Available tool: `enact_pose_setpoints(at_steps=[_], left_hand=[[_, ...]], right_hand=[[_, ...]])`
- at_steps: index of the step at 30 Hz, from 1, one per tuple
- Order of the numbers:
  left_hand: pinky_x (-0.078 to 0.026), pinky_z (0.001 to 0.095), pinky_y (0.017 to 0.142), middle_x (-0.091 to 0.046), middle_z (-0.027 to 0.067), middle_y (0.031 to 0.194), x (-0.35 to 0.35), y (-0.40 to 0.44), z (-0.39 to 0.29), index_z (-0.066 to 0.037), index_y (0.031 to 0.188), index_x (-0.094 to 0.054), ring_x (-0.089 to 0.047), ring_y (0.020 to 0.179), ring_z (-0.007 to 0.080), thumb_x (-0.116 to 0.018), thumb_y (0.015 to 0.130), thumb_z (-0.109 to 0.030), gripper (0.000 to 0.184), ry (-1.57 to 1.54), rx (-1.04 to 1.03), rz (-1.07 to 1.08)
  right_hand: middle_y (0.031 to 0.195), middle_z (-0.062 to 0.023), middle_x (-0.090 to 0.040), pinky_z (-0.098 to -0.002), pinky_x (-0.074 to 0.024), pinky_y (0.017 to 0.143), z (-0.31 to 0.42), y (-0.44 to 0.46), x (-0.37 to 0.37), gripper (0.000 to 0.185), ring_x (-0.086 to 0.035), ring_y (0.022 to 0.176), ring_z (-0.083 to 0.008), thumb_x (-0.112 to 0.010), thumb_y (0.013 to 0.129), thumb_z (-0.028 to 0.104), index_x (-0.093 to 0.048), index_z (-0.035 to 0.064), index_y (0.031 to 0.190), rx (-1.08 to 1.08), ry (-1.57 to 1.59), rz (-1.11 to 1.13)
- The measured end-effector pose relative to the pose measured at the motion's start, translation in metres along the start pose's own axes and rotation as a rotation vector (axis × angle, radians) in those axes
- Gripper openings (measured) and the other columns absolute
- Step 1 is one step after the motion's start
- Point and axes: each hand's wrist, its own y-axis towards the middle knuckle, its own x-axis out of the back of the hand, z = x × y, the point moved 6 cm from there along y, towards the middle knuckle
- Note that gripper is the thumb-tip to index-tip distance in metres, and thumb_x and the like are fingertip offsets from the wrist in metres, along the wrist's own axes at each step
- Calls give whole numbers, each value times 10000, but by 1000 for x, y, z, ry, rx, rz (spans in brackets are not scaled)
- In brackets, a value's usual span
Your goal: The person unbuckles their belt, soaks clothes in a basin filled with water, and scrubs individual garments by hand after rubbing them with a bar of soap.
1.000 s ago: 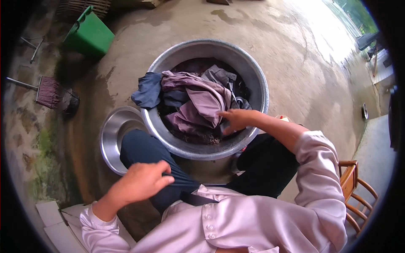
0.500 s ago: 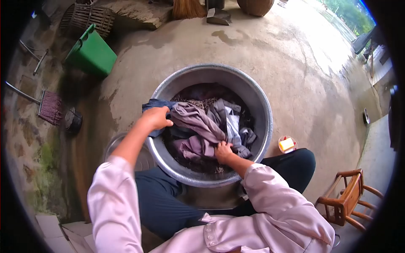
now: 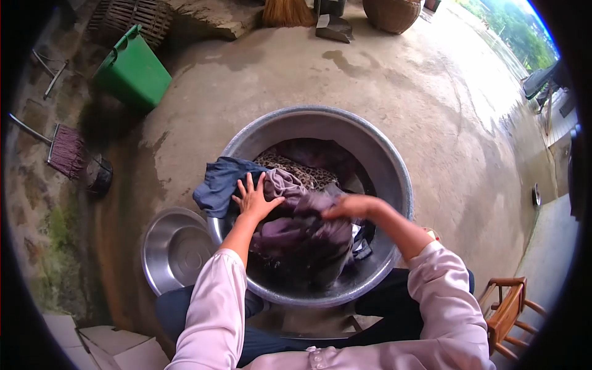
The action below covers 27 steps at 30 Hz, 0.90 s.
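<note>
A large round metal basin (image 3: 404, 179) stands between my knees, with wet clothes in dark water. My left hand (image 3: 254, 202) is open, its fingers spread flat on the clothes by the left rim. Beside it a dark blue cloth (image 3: 223, 179) hangs over that rim. On the right, my right hand (image 3: 350, 208) is smeared by motion, its fingers closed on a dark purple garment (image 3: 299, 237) that is blurred too. A leopard-print cloth (image 3: 302, 172) lies behind the hands. Part of a pale garment (image 3: 360, 240) shows below my right wrist.
A smaller metal basin (image 3: 179, 250) sits at the left, close to the big one. A green bin (image 3: 135, 74), a mop head (image 3: 66, 151) and a black bucket (image 3: 98, 174) are farther left. A wooden stool (image 3: 507, 314) stands at the right, a dustpan (image 3: 334, 28) at the back.
My left hand has moved from the blue cloth at the rim onto the clothes, fingers now spread. My right hand has risen up and right, and the purple garment has shifted and bunched.
</note>
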Motion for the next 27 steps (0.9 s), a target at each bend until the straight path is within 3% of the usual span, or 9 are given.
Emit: enact_pose_setpoints(at_steps=[4,7,11,12,15,18,19,23,27], left_hand=[[-136,723,1014,-41,145,1553,-11,25,4,-289,1484,-165,-22,1408,438,-641,672,-705,1029,-36,72,47],[-150,737,1000,12,138,1555,-52,32,7,-343,1486,-100,-7,1403,452,-624,672,-725,1041,-46,111,131],[-246,720,976,-44,183,1532,-95,37,5,-313,1485,-108,-61,1383,477,-684,630,-697,1099,-93,123,73],[-247,715,980,-52,189,1530,-104,40,5,-309,1485,-105,-63,1384,472,-685,629,-696,1104,-88,116,59],[-248,705,992,-103,211,1512,-122,42,10,-269,1490,-97,-101,1385,451,-691,635,-678,1119,-51,87,14],[-309,631,1004,-183,229,1469,-123,46,9,-223,1489,-128,-183,1356,452,-689,676,-633,1070,94,116,62],[-341,593,990,-231,233,1435,-121,49,9,-207,1481,-153,-242,1324,451,-688,691,-612,1037,89,117,25],[-446,469,911,-426,236,1263,-116,47,14,-156,1435,-261,-468,1141,442,-686,740,-536,899,-27,250,-16],[-475,482,858,-599,255,1082,-135,42,41,-105,1377,-325,-593,1017,425,-552,815,-602,784,-182,388,138]], right_hand=[[880,-89,-690,-311,-481,812,-74,38,129,462,-621,815,-133,-659,840,360,-655,-52,1049,57,446,-573],[989,-104,-667,-299,-497,805,-84,43,168,529,-632,882,-175,-714,817,320,-534,-14,1186,125,-34,-931],[1349,-318,-397,-458,-315,1062,-146,99,134,735,-368,1277,-430,-573,815,582,-470,54,1316,-164,-649,-878],[1379,-276,-394,-496,-312,1056,-154,115,123,688,-381,1274,-416,-449,868,605,-483,89,1322,-322,-901,-780],[1253,-220,-546,-611,-294,1006,-159,144,100,555,-509,1152,-417,-367,926,518,-534,126,1284,-174,-877,-680],[1149,-218,-605,-634,-307,965,-145,152,89,525,-567,1057,-415,-390,916,507,-554,137,1250,135,-1144,-1126],[1032,-214,-648,-582,-394,909,-162,170,94,478,-609,964,-407,-416,907,489,-625,128,1142,-105,-966,-824],[899,-243,-664,-442,-519,750,-150,166,92,563,-654,868,-380,-406,927,493,-694,14,864,-279,-743,-833],[936,-257,-646,-464,-485,814,-162,148,66,604,-625,932,-398,-364,942,506,-677,-10,931,-341,-501,-753]])
